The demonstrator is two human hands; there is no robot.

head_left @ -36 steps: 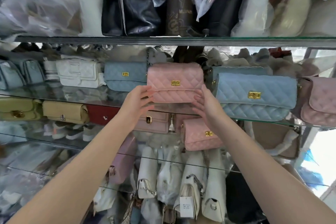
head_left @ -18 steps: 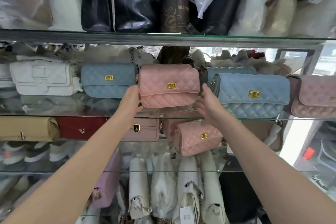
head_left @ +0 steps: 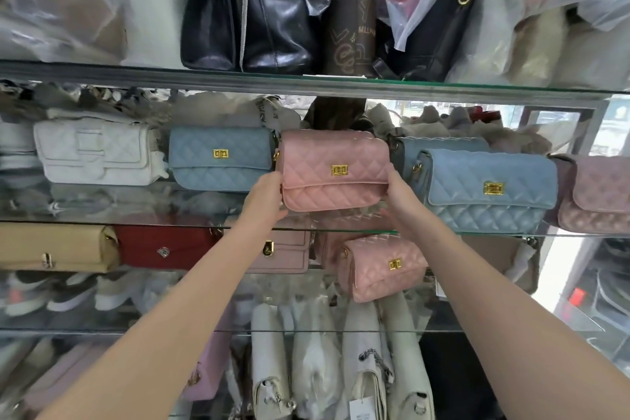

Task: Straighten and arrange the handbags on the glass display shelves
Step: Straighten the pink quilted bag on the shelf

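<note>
A pink quilted handbag (head_left: 332, 169) with a gold clasp stands on the middle glass shelf (head_left: 136, 218), between a small blue quilted bag (head_left: 220, 158) on its left and a larger blue quilted bag (head_left: 487, 189) on its right. My left hand (head_left: 267, 196) grips the pink bag's lower left end. My right hand (head_left: 400, 194) grips its lower right end, beside the large blue bag. A white quilted bag (head_left: 97, 155) stands further left, and a dusty pink bag (head_left: 596, 194) sits at the far right.
The top glass shelf (head_left: 306, 83) carries black bags and plastic-wrapped bags. Below are a tan bag (head_left: 54, 247), a red bag (head_left: 163, 245) and a small pink bag (head_left: 381, 268). Cream bags hang at the bottom.
Both hands slid from the pink bag's front underside out to its two ends. The bag now stands squarer and upright. My view has shifted right and closer.
</note>
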